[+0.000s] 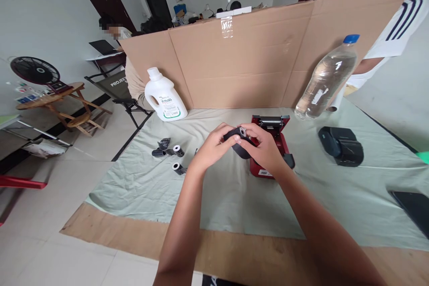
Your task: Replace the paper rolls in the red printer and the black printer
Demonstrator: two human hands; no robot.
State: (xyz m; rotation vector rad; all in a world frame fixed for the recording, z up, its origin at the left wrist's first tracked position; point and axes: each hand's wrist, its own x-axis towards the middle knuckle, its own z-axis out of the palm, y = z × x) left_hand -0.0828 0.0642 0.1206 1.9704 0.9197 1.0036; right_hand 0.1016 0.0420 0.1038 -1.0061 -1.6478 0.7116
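Note:
A roll of black ribbon (236, 133) on a pale core is held up between my two hands over the middle of the cloth. My left hand (216, 145) grips its left side, thumb on top. Fingers of my right hand (263, 145) close on its right side, where a loose band of the ribbon hangs down. Just behind and below my right hand stands a red label printer (263, 171) with its lid raised; my hand and forearm hide part of it. Left of my hands lie small black ribbon rolls (178, 168) with white cores and a crumpled black strip (164, 144).
A cardboard screen (237, 67) borders the table's back. Before it stand a white jug (166, 98) and a leaning water bottle (326, 80). To the right lie a black device (342, 145) and a dark phone (412, 208). People are beyond the screen.

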